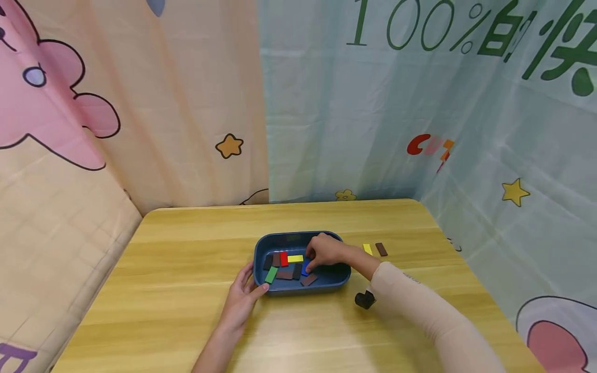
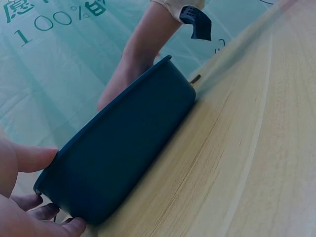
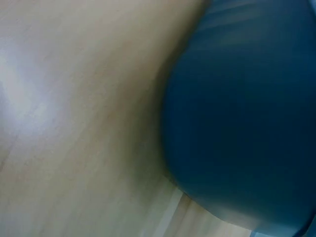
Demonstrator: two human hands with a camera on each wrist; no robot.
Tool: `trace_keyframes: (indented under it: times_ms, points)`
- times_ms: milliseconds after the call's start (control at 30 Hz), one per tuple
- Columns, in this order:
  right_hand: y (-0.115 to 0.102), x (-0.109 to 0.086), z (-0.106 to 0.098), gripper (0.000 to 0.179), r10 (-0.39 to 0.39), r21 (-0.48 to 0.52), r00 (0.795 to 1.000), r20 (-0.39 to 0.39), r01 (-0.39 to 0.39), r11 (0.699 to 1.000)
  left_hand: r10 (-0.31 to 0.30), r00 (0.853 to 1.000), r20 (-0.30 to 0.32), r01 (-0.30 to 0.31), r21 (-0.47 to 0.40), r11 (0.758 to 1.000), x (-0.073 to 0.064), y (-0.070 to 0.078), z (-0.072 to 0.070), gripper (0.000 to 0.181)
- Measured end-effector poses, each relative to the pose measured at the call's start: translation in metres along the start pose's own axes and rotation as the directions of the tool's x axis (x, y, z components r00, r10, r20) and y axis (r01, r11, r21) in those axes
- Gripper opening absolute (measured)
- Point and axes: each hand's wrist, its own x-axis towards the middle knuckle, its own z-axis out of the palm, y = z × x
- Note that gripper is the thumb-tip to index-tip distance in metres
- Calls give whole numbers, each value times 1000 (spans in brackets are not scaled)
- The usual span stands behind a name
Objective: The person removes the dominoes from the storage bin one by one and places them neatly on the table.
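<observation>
A dark blue rectangular bin [image 1: 303, 291] stands on the table with several small flat blocks inside. My left hand [image 1: 241, 298] grips its left end; in the left wrist view the thumb [image 2: 37, 158] lies at the rim and fingers curl round the end wall. My right hand [image 1: 324, 250] reaches in from the right, fingers bent, pinching a blue block [image 1: 305, 268] at the thumb tip. Left of it lie a red block [image 1: 284, 259], a yellow block [image 1: 295, 258], a green block [image 1: 271, 275] and several black and brown ones. The right wrist view shows only the bin's outer wall [image 3: 237, 113], blurred.
A second yellow block [image 1: 367, 249] and a brown block [image 1: 381, 249] lie on the wooden table [image 1: 186, 311], right of the bin. A black device [image 1: 365, 300] sits at the right wrist. Printed curtains [image 1: 345, 129] hang behind and beside the table.
</observation>
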Motion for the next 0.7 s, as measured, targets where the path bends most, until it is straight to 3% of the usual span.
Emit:
trace_keyframes:
  times_ms: [300, 700]
  points:
    - [-5, 6, 2, 29, -32, 42, 999, -10, 32, 999, 3, 1000, -5, -3, -12, 1000, -2, 1, -4, 73]
    - [7, 0, -9, 12, -29, 294, 1000, -7, 30, 955, 2, 1000, -5, -2, -21, 1000, 4, 2, 4, 73]
